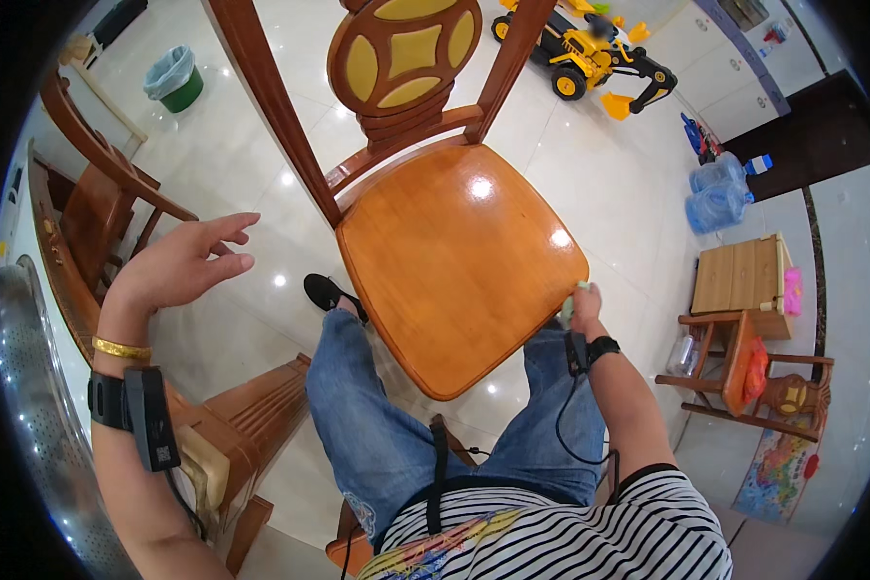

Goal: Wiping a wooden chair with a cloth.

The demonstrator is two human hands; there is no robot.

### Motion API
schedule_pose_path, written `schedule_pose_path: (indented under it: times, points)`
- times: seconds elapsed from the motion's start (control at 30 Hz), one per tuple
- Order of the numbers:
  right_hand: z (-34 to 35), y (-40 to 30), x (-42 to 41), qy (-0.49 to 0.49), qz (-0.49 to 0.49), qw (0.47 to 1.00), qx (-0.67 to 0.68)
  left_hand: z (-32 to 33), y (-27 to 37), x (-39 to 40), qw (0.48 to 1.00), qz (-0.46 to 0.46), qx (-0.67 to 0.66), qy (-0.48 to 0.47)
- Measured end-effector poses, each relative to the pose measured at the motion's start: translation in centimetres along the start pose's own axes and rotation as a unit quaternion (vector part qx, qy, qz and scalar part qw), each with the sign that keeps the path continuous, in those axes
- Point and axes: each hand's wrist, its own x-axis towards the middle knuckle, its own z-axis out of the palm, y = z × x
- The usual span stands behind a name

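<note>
A wooden chair stands before me, its glossy seat (457, 268) between my legs and me. Its backrest, with a carved round panel (406, 54) and yellow inlays, rises on the far side. My right hand (588, 308) grips a pale green cloth (568, 310) against the right corner of the seat's edge; most of the cloth is hidden by the fingers. To the left of the seat, my left hand (188, 257) hangs in the air with its fingers apart and nothing in them. Both forearms carry strapped black devices with cables.
A round table (65, 290) and another wooden chair (101, 196) stand at left. On the tiled floor are a lined green bin (181, 87), a yellow toy excavator (587, 58), large water bottles (716, 206) and a small chair (739, 362) beside a wooden cabinet (739, 275).
</note>
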Motion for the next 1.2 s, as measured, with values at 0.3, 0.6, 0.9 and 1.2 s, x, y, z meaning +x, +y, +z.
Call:
schedule_pose_path:
  times: [0.3, 0.6, 0.9, 1.2]
  points:
    - [-0.4, -4.2, 2.0, 0.034, -0.385, 0.828, -0.406, -0.2, -0.1, 1.2, 0.999, 0.041, 0.018, 0.007]
    - [4.4, -1.8, -22.3, -0.327, -0.594, 0.684, -0.269, 0.0, -0.7, 0.9, 0.998, 0.013, 0.061, 0.005]
    - [3.0, -6.9, -5.9, -0.095, -0.519, 0.753, -0.393, 0.2, -1.0, 1.0, 0.998, 0.032, 0.051, 0.008]
    - [13.8, -5.1, -12.3, -0.343, -0.354, 0.864, -0.098, 0.2, -1.4, 1.3, 0.995, 0.062, 0.075, 0.002]
